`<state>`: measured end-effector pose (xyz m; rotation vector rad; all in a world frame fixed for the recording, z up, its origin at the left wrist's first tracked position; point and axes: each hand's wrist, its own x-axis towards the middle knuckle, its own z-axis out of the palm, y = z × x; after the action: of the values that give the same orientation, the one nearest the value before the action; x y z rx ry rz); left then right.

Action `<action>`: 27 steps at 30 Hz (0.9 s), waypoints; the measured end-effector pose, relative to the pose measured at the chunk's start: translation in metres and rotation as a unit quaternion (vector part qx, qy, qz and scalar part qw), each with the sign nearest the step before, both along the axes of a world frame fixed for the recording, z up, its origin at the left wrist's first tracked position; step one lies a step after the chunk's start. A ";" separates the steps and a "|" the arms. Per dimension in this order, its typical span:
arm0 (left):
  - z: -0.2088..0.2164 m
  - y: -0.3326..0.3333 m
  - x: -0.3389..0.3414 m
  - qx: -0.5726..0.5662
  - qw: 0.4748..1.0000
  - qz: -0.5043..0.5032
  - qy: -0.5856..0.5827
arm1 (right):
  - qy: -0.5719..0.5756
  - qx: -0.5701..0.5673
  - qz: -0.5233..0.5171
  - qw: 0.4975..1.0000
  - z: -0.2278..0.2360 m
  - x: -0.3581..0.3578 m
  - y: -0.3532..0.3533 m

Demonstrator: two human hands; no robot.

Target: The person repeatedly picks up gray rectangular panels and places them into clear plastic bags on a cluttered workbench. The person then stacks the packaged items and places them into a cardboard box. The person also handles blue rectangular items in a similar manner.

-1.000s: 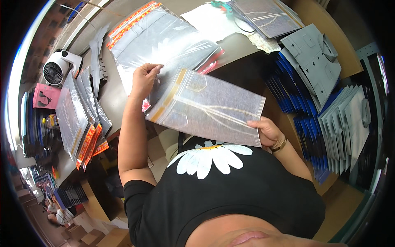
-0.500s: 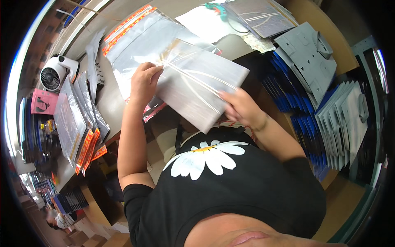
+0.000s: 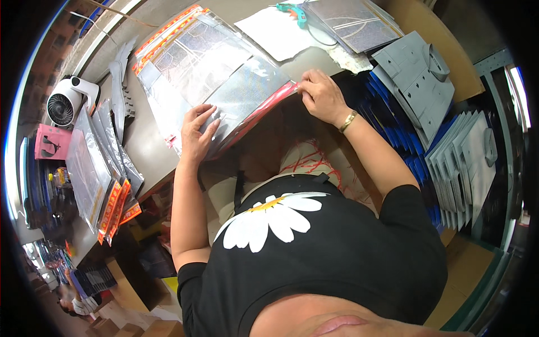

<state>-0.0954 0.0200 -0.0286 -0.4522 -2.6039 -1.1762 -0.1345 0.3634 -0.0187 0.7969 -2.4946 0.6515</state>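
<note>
A clear plastic bag (image 3: 250, 92) with a red-orange patterned band at its far end lies on the worktable in front of me. A flat grey panel with pale lines (image 3: 193, 53) lies at the bag's far part; glare hides whether it is inside or on top. My left hand (image 3: 197, 132) rests on the bag's near left part, fingers apart. My right hand (image 3: 324, 98) pinches the near right corner, at the end of the red strip (image 3: 269, 101) along the near edge.
To the left are a white fan (image 3: 63, 108), a pink box (image 3: 52, 141) and filled plastic bags (image 3: 90, 163). Teal-handled scissors (image 3: 293, 11) lie on white paper (image 3: 272, 33) at the back. Grey and blue folded bags (image 3: 418, 73) are stacked at the right.
The grey panel has left both hands and now lies at the bag's far part. My left hand has come down onto the bag; the right has moved up to its near right corner.
</note>
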 end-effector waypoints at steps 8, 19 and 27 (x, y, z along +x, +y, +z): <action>0.007 0.003 -0.001 -0.156 0.987 -0.028 0.033 | -0.035 0.026 0.088 0.995 0.007 -0.033 0.005; 0.006 0.001 -0.004 -0.154 0.987 -0.034 0.018 | -0.184 0.094 0.221 0.953 -0.040 0.113 0.004; 0.030 -0.038 0.057 -0.311 0.948 0.021 0.056 | -0.429 0.453 -0.135 0.770 -0.181 0.160 0.165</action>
<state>-0.0380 -0.0178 0.0015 -0.5512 -2.8189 -0.2718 0.0252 0.5287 -0.1997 0.3931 -3.7275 -0.5333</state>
